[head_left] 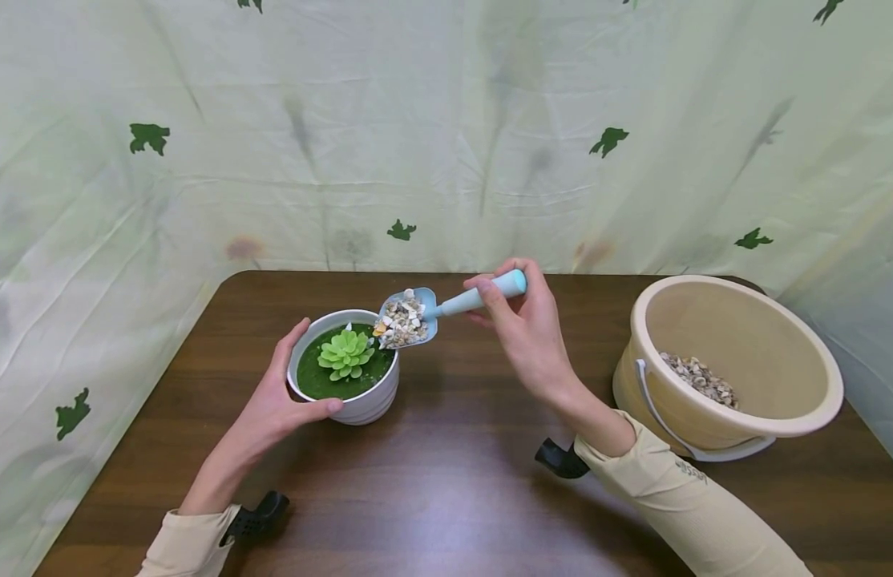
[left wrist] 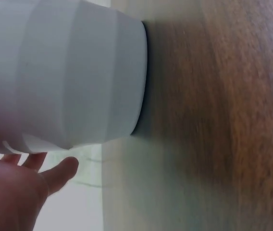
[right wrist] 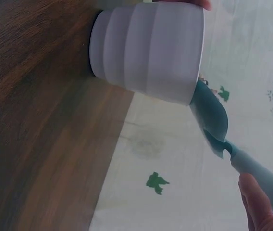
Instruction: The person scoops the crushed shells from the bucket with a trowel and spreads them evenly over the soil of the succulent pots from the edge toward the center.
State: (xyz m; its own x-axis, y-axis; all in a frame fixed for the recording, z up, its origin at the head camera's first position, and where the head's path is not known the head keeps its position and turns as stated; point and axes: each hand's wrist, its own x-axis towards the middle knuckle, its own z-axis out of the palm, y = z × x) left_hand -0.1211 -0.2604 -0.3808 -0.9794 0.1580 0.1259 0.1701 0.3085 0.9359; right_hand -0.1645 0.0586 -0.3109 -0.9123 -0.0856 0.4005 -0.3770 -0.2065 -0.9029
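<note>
A white ribbed flowerpot (head_left: 374, 402) stands on the table, holding a green succulent (head_left: 345, 354) on a green mossy surface. My left hand (head_left: 279, 401) holds the pot from its left side, thumb along the near rim and fingers round the far left. In my right hand (head_left: 529, 336) I grip the handle of a light blue garden scoop (head_left: 464, 302). Small mixed pebbles (head_left: 402, 322) fill its blade, which tilts down over the pot's right rim. From the right wrist view, the scoop blade (right wrist: 211, 113) meets the rim of the pot (right wrist: 175, 53).
A large beige bucket (head_left: 735, 353) with a grey handle (head_left: 656, 409) stands at the table's right side. More pebbles (head_left: 699, 381) lie inside it. Behind the brown wooden table (head_left: 446, 481) hangs a pale curtain (head_left: 432, 144) with green leaf shapes.
</note>
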